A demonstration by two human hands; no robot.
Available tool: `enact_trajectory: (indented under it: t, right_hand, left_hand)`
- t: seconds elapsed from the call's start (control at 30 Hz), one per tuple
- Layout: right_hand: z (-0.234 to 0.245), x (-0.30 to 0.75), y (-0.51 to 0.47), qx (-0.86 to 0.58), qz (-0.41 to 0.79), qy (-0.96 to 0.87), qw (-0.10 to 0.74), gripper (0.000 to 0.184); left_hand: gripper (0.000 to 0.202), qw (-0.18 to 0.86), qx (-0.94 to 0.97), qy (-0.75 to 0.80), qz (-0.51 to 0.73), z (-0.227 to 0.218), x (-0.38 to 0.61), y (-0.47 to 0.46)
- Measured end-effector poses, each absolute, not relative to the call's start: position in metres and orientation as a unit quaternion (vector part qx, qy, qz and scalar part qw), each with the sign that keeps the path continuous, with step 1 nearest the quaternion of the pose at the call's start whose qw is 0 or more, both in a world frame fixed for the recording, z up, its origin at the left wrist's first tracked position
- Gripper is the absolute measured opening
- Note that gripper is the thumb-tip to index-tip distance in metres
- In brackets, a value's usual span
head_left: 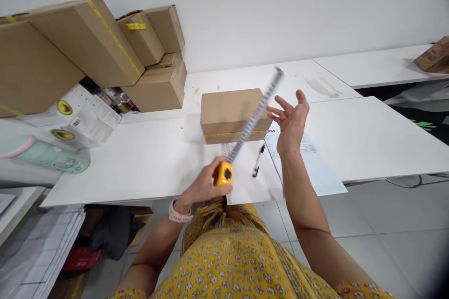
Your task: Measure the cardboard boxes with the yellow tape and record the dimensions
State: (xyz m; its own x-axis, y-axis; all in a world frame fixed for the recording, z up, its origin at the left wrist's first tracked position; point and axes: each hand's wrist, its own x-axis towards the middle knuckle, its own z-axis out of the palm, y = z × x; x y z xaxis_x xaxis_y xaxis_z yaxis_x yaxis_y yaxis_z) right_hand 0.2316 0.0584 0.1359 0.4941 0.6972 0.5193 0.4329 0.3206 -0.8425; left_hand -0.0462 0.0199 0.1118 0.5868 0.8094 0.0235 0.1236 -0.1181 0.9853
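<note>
My left hand [205, 184] is closed around a yellow tape measure [225, 174], near the front edge of the table. Its metal blade [253, 119] is pulled out and slants up to the right, blurred, in front of a closed cardboard box [231, 107] with a yellow strip along its lower side. Just right of the blade is my right hand [291, 124], its fingers spread and nothing in them. Below the box lie white paper sheets [242, 182] with a black-capped pen [258, 161] on top. A bluish printed sheet [317, 168] lies under my right wrist.
Stacked cardboard boxes [94, 46] fill the left side, with white avocado-print boxes [87, 117] beneath. A mint green bottle [52, 154] lies at the table's left end. Another brown box [435, 56] sits far right. The white table [150, 163] meets a wall behind.
</note>
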Motion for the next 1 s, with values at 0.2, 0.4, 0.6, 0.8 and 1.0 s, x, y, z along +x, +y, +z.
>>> enact_trajectory:
  t: [0.2,0.4,0.6,0.8,1.0]
  right_hand:
    - [0.137,0.226,0.017,-0.546,0.222,-0.380,0.713,0.052]
    - [0.095,0.187,-0.022,-0.528,0.403,-0.437,0.607,0.042]
    - [0.076,0.149,-0.041,-0.590,0.306,-0.490,0.565,0.036]
    - [0.047,0.186,-0.028,-0.724,0.233,-0.429,0.487,0.047]
    - [0.027,0.204,0.005,-0.848,0.159,-0.446,0.238,0.052]
  left_hand:
    - [0.070,0.577,0.740,0.323,0.127,0.086,-0.056,-0.013]
    - [0.105,0.569,0.706,0.370,0.202,0.073,-0.054,-0.009]
    - [0.099,0.521,0.725,0.374,0.252,0.070,-0.041,-0.009]
    - [0.084,0.418,0.758,0.350,0.356,0.088,-0.050,0.017]
    - [0.074,0.192,0.817,0.323,0.437,0.146,-0.035,0.102]
